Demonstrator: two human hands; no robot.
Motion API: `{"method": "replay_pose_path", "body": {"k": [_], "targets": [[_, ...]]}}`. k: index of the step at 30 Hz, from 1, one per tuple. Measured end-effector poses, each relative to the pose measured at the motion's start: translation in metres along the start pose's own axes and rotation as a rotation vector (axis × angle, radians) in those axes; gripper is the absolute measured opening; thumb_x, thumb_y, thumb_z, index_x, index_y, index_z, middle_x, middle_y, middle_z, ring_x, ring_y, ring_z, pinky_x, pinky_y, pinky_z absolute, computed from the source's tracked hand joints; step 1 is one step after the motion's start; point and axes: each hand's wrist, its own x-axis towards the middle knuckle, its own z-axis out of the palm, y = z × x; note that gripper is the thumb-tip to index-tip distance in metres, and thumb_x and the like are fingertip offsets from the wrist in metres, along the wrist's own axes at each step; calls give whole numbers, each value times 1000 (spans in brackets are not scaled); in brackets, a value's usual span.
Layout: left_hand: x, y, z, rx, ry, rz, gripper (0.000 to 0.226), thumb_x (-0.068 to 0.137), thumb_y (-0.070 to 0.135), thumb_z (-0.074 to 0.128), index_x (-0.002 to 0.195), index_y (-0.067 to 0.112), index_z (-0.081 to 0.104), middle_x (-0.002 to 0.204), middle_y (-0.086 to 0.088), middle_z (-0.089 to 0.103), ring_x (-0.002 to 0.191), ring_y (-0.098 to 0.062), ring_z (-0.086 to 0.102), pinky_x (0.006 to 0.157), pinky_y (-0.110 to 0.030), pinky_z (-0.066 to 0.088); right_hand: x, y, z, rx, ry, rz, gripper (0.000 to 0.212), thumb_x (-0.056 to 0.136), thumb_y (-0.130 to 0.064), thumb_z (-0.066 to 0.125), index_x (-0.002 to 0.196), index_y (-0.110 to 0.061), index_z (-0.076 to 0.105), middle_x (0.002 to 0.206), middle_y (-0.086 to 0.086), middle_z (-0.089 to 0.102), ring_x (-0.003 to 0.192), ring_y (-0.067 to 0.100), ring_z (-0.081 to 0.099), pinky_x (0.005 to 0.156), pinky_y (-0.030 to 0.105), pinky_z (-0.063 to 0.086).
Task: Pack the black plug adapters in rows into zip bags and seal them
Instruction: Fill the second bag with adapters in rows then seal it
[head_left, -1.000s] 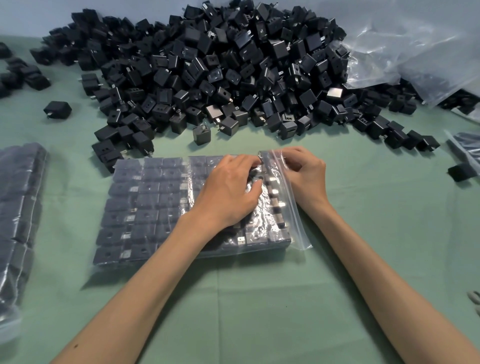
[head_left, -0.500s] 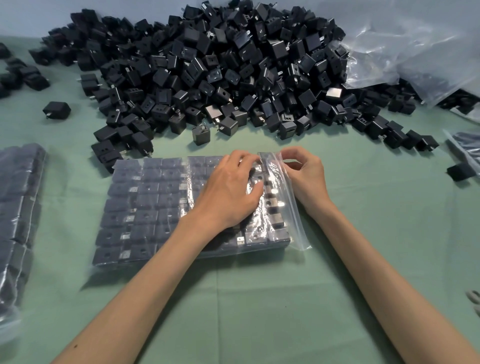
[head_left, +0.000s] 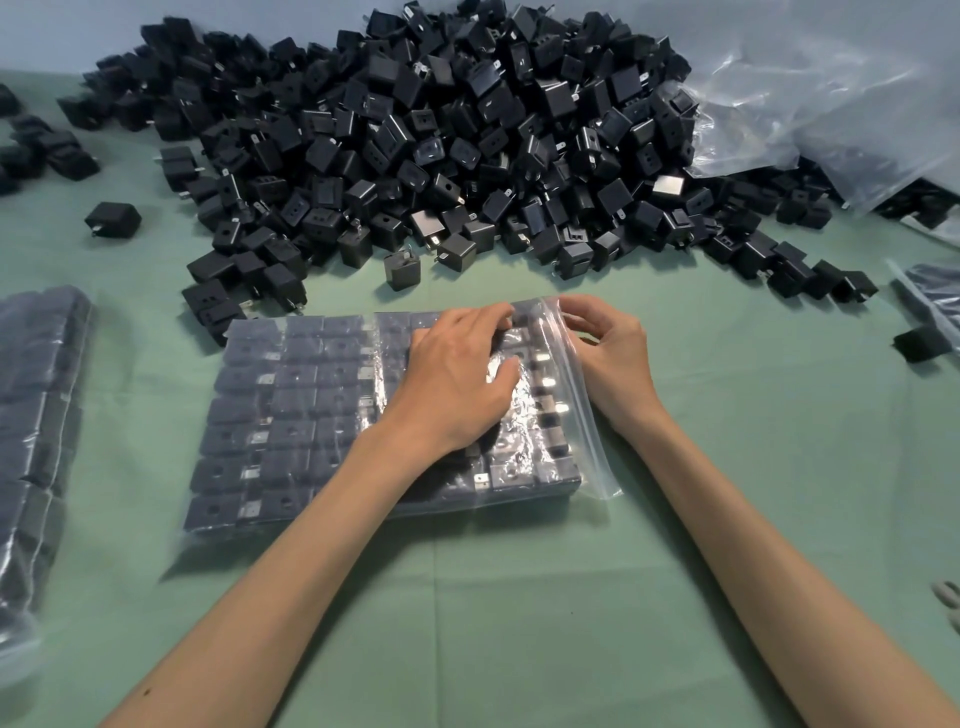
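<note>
A clear zip bag (head_left: 311, 415) filled with rows of black plug adapters lies flat on the green cloth, its zip edge (head_left: 582, 395) on the right. My left hand (head_left: 457, 379) rests flat on the bag's right part, fingertips near the far corner. My right hand (head_left: 608, 358) pinches the zip edge at its far end with curled fingers. A large loose heap of black plug adapters (head_left: 441, 135) lies behind the bag.
A filled bag (head_left: 36, 415) lies at the left edge. Empty clear bags (head_left: 810, 93) are piled at the back right, another bag (head_left: 930, 291) sits at the right. Stray adapters (head_left: 111, 219) lie on the green tablecloth (head_left: 519, 597).
Both hands stay at the bag's far right corner; the right hand's fingers shifted slightly along the zip edge. The bag has not moved.
</note>
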Motion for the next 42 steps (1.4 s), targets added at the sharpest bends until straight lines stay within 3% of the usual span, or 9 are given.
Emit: {"method": "replay_pose_path", "body": {"k": [7,10,16,18,21,26,32,39,42], "targets": [[1,-1,-2,-62,-9,-22,35,96,24,50,131,21,49,126,8,54,122,-11,42,101,-31,23,13,4,-3,5,15,-6,18,82,4,66,94,-6,74,91,4,74,86,17,71,80,34,57],[0,1,-2,-55,-25,-10,40,95,29,52,134,19,45,123,11,46,120,-8,39,98,-26,20,16,6,-5,83,-19,16,14,81,9,64,90,2,72,92,2,73,83,10,70,71,23,55],[7,2,-12,11,-164,-65,63,97,42,47,151,17,24,153,1,31,141,-14,22,114,-36,18,17,7,-11,108,-157,-57,10,89,-2,63,96,-7,69,128,-5,55,114,8,59,94,22,50],[11,2,-17,40,-236,-61,66,97,46,45,152,17,20,154,1,30,141,-14,20,114,-37,18,19,6,-12,142,-204,10,10,91,-6,61,95,-13,67,136,-7,49,108,4,63,89,21,51],[20,1,-24,21,-239,-59,66,97,46,45,151,17,22,150,2,38,139,-16,28,112,-39,23,23,3,-11,107,-280,90,6,94,-14,58,100,-17,58,121,-3,65,102,9,65,93,33,51],[27,-8,-20,66,-186,-41,57,98,42,44,148,19,30,145,5,45,135,-16,37,114,-40,21,31,-2,-23,101,-482,157,42,97,-7,50,133,-27,43,111,-11,66,96,0,65,81,17,51],[22,-16,-14,30,-172,7,54,97,41,47,146,20,35,145,5,46,133,-14,39,112,-37,20,36,-4,-20,-52,-478,50,27,94,-1,52,105,-21,65,100,-7,68,84,0,65,74,16,51],[21,-16,-16,-59,-140,-1,52,97,37,49,145,18,38,138,4,52,128,-14,44,113,-41,27,35,2,-9,-131,-291,-67,16,93,-5,57,105,-7,68,92,-6,67,85,7,63,82,28,51],[21,-15,-16,-59,-134,-7,51,97,35,50,144,17,39,138,3,53,128,-15,45,112,-42,28,36,-1,-13,-238,-383,-70,15,97,-16,54,106,-14,65,95,-7,66,87,8,63,79,26,52]]}}
